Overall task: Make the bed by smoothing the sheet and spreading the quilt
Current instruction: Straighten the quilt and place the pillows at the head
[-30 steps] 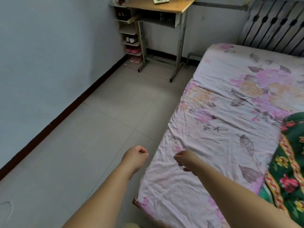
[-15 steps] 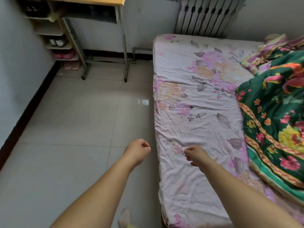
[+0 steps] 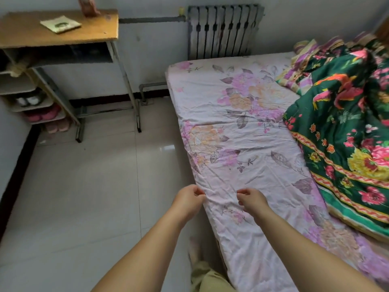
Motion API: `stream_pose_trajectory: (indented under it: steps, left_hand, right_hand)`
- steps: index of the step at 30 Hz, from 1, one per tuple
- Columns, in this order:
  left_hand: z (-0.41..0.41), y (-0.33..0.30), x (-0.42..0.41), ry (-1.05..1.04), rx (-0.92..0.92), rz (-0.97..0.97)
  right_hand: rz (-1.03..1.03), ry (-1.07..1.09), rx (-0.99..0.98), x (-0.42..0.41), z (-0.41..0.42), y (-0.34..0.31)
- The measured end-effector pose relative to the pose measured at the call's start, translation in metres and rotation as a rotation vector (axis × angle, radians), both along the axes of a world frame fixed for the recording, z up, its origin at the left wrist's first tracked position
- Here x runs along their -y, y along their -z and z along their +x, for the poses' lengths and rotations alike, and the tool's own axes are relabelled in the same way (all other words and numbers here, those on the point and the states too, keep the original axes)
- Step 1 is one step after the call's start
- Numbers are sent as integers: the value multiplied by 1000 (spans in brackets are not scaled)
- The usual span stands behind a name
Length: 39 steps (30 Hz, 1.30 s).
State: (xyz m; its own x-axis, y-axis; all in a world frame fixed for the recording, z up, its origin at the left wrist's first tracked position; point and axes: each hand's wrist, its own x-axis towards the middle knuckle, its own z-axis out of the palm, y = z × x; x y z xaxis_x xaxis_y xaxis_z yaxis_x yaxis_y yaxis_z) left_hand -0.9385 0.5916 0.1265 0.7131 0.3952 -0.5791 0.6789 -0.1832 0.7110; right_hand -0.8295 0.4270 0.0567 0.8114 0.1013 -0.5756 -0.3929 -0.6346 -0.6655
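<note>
A wrinkled pink floral sheet (image 3: 242, 144) covers the mattress. The green flowered quilt (image 3: 347, 133) lies bunched along the bed's right side and far corner. My left hand (image 3: 188, 200) is at the sheet's left edge with curled fingers and its thumb meeting the fingertips; no cloth shows between them. Over the sheet a little to the right, my right hand (image 3: 251, 199) also has curled fingers and nothing visible in them. Both forearms reach in from the bottom of the view.
A wooden desk (image 3: 63, 30) with a booklet stands at the far left, and a shoe shelf (image 3: 31, 102) sits beside it. A radiator (image 3: 223, 30) is on the wall behind the bed. Tiled floor (image 3: 94, 186) runs along the bed's left side.
The view has swung right and taken in more of the quilt. My left hand moved from over the floor to the sheet's edge. My right hand stayed over the sheet.
</note>
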Motion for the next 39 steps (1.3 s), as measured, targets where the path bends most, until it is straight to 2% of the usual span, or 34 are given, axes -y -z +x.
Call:
stream_pose_trajectory:
  steps: [4, 10, 15, 20, 25, 30, 34, 39]
  left_hand:
    - [67, -12, -47, 44, 56, 37]
    - [191, -38, -118, 102, 87, 116]
    - [277, -54, -150, 142, 148, 22]
    - [359, -48, -190, 304, 150, 6]
    - [433, -51, -256, 501, 171, 97]
    - [511, -50, -327, 586, 158, 157]
    - [562, -36, -346, 582, 134, 117]
    - [626, -23, -338, 699, 129, 63]
  right_hand:
    - [56, 25, 8, -43, 58, 2]
    - [134, 95, -98, -105, 158, -5]
    - [153, 164, -43, -137, 235, -21]
    - [144, 295, -26, -172, 302, -11]
    - [139, 445, -17, -215, 356, -17]
    - [150, 560, 12, -272, 400, -34]
    - [156, 591, 37, -305, 424, -32]
    - [101, 656, 46, -314, 485, -11]
